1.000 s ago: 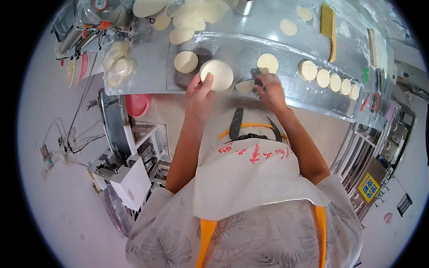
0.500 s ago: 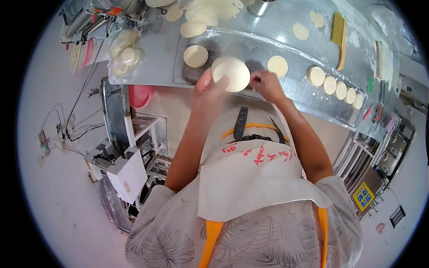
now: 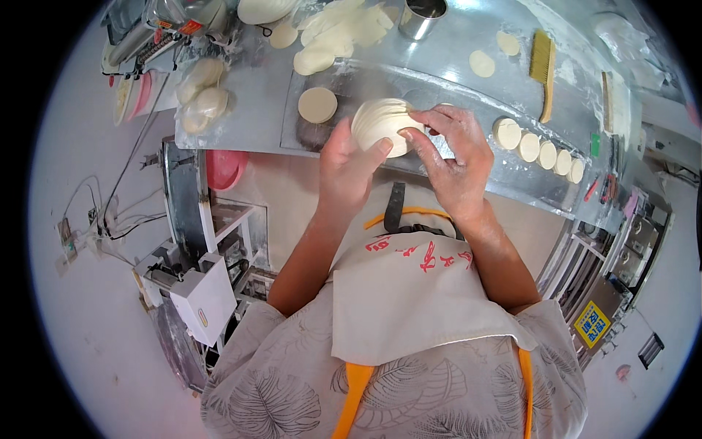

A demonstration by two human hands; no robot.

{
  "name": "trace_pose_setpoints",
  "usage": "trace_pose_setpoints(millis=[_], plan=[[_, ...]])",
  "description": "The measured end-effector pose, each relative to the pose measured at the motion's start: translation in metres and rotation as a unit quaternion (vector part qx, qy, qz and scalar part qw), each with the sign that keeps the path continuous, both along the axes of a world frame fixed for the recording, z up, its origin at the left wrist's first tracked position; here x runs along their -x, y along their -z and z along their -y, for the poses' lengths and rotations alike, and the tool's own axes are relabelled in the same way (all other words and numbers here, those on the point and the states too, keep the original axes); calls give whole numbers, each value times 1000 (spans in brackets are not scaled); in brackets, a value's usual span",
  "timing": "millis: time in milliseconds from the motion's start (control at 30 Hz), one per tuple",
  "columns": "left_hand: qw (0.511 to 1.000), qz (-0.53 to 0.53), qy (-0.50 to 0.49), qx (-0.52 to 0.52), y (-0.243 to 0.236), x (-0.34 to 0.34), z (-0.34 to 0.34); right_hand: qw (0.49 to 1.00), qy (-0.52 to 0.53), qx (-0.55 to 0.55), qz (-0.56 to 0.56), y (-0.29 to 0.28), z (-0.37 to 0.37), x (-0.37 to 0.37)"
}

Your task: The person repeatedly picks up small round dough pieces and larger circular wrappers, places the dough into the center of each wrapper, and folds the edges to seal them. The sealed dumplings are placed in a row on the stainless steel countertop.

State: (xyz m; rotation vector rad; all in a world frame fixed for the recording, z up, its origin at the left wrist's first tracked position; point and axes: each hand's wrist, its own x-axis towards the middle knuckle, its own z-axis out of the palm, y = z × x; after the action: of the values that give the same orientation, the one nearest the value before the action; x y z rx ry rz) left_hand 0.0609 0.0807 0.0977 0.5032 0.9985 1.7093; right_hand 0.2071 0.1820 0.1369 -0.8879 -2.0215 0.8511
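Observation:
Between my two hands, above the near edge of the steel table, is a stack of round, pale dough wrappers (image 3: 376, 124). Its edges fan apart in layers. My left hand (image 3: 347, 167) grips the stack from the left, thumb on the face. From the right, my right hand (image 3: 461, 150) pinches the layered edge between thumb and fingers. A round stack of wrappers (image 3: 317, 105) lies on the dark board just left of my hands. To the right stands a row of several dough stacks (image 3: 528, 146), leaning along the table.
Loose wrappers (image 3: 344, 29) lie heaped at the back, beside a metal cup (image 3: 422, 18). A wooden-handled brush (image 3: 545, 73) rests at the right, near single wrappers (image 3: 482, 64). Plastic-wrapped rounds (image 3: 208, 102) sit on the left. A pink basin (image 3: 225, 168) is below the table edge.
My right hand has come left and taken hold of the wrapper stack's edge. The stack, a smooth disc before, now shows fanned layers. The view has shifted slightly.

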Motion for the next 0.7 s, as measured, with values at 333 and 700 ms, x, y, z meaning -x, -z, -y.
trace_pose_setpoints(millis=[333, 700], plan=[[976, 126, 40, 171, 52, -12, -2, 964, 172, 120, 162, 109, -144, -121], [971, 32, 83, 221, 13, -49, -61, 825, 332, 39, 455, 298, -392, -308]])
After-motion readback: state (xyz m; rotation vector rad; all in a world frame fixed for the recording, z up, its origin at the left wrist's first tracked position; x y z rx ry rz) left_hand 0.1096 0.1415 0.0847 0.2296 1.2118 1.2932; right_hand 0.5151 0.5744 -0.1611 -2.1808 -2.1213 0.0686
